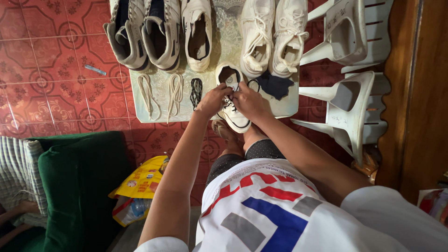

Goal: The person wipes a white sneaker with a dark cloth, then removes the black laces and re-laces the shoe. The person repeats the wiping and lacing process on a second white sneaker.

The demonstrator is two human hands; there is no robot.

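We hold the white shoe (232, 106) at the desk (284, 108) edge. Our left hand (213, 99) and right hand (248, 101) pinch its black lace (229, 103). Pull evenly. More laces (173, 93) lie left of our hands.

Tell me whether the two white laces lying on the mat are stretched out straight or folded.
Folded. Each white lace lies doubled into a long loop on the mat, beside a bunched black lace.
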